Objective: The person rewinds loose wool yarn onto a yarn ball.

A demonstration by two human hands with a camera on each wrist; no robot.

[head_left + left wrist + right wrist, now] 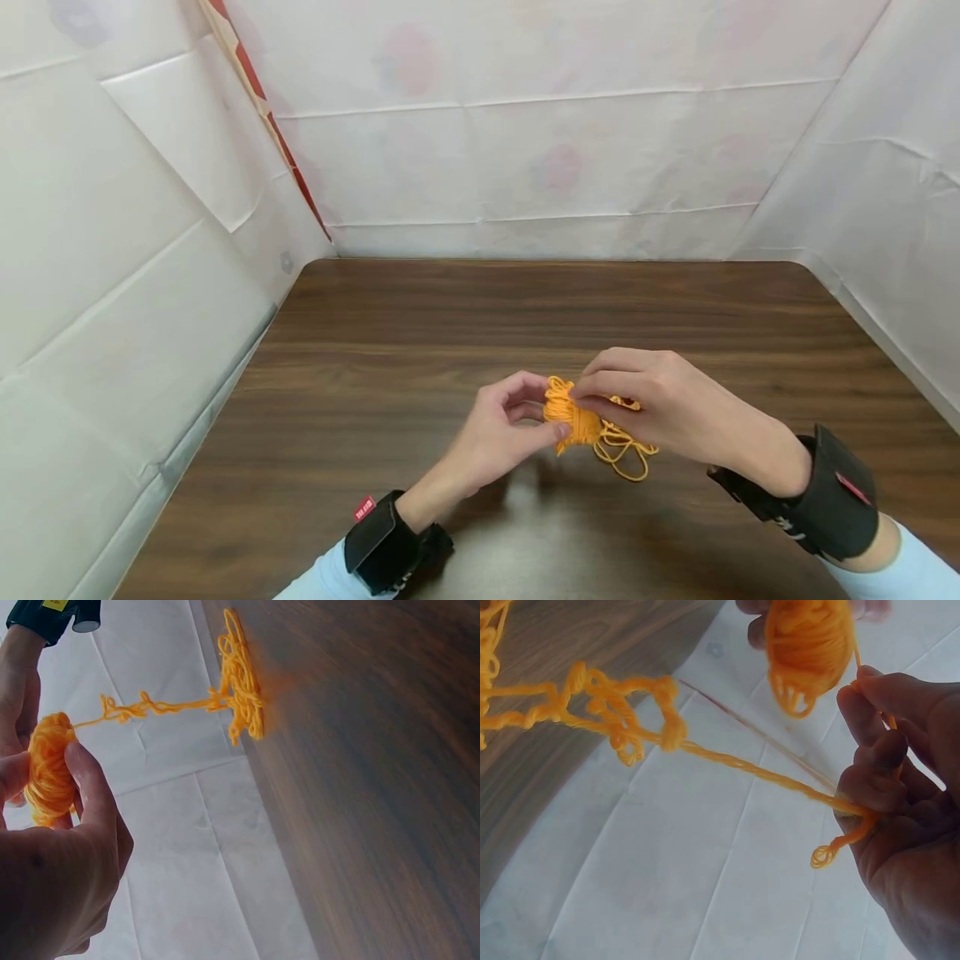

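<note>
Fingers (86,787) of the left hand (491,433) pinch a small ball of orange yarn (572,417) above the counter (375,350), while the right hand (660,404) grips the strand (765,774), apparently curled round it. A loose tangle (240,679) lies on the counter just beneath. Winding well likely calls for steady tension and easing kinks out first.

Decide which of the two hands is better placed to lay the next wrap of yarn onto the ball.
Probably the right hand: its fingers already pinch the loose strand leading from the tangle on the table, while the left hand is occupied gripping the yarn ball.
</note>
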